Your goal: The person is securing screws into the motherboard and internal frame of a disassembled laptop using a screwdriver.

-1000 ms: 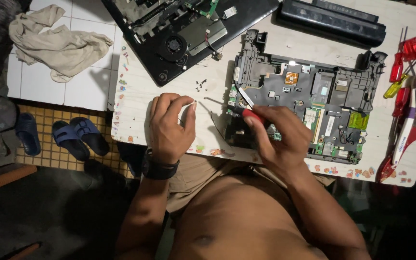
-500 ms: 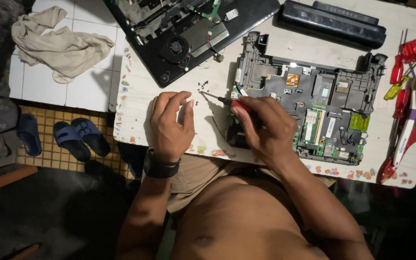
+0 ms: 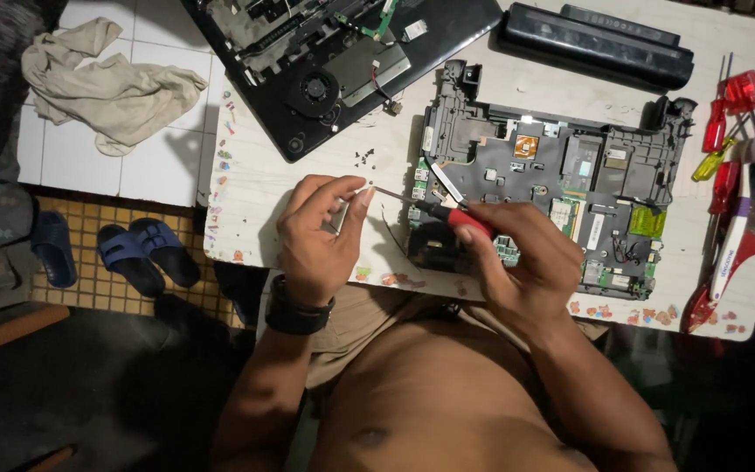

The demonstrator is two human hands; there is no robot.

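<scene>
The right hand, gripping the screwdriver, has swung its tip leftward to the left hand's pinched fingertips.

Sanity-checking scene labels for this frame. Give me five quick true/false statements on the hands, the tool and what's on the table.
1. The right hand holds a red-handled screwdriver. True.
2. The screwdriver's tip points at the left hand's fingertips. True.
3. The left hand rests on the long black battery pack. False: the pack lies at the table's far edge, away from both hands.
4. The spare screwdrivers lie left of the open laptop base. False: they lie to its right, by the brush.
5. A crumpled cloth lies on the tiled floor. True.
</scene>
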